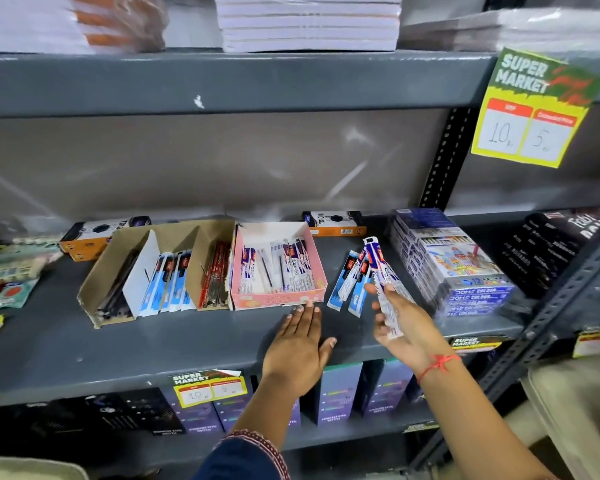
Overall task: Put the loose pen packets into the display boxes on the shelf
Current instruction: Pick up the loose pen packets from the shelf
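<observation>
Task is approx. half done, as I judge it. The pink display box (279, 271) on the shelf (118, 351) already has many pen packets lying inside, and the brown divided box (160, 268) to its left holds blue-white and red packets too. The right hand (400, 320) has its grip clamped on one white-purple packet (381, 271), lifted above the shelf, not yet in a box. Just beside it, a few loose packets (349, 284) lie on the shelf, between the pink box and the stack of colour-pencil packs (458, 265). The left hand (300, 344) is flat w/ fingers apart, holding nothing, fingertips near the front edge of the pink box. Left to do: held packet + the loose ones.
</observation>
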A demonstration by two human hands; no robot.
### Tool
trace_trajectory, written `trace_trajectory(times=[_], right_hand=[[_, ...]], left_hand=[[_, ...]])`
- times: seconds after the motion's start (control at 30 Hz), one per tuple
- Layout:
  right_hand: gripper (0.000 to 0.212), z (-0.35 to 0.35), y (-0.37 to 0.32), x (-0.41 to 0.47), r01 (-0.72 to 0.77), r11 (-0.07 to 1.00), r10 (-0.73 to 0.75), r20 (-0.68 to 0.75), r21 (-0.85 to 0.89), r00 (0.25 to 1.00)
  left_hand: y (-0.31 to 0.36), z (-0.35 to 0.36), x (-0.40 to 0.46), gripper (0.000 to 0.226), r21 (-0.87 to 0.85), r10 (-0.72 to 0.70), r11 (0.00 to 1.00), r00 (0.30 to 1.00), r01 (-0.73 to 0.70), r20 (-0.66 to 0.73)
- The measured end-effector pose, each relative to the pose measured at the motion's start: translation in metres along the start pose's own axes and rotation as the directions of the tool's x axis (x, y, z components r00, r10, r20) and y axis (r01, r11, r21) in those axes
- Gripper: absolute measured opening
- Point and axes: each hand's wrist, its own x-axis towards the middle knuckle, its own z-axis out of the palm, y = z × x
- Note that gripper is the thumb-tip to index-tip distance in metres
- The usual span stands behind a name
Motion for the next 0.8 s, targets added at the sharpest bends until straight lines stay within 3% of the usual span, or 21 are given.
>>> trace_trajectory(times=[0.47,0.67,0.8], right_hand=[[0.018,-0.001,0.010,0.005,0.136,0.990,-0.137,0.037,0.046,0.990],[0.020,0.014,0.003,0.010,0.100,0.993,-0.102,-0.024,-0.060,0.995],[0.025,0.041,-0.010,0.017,0.119,0.976,-0.118,0.015,-0.180,0.993]], left_hand=[[-0.002,0.001,0.001,0.064,0.011,0.003,1.000,1.000,-0.003,-0.016],[-0.001,-0.006,-0.001,0.064,-0.030,0.004,1.000,1.000,-0.004,-0.001],[-0.015,-0.011,-0.012,0.063,-0.046,-0.033,0.998,0.999,0.033,-0.007]])
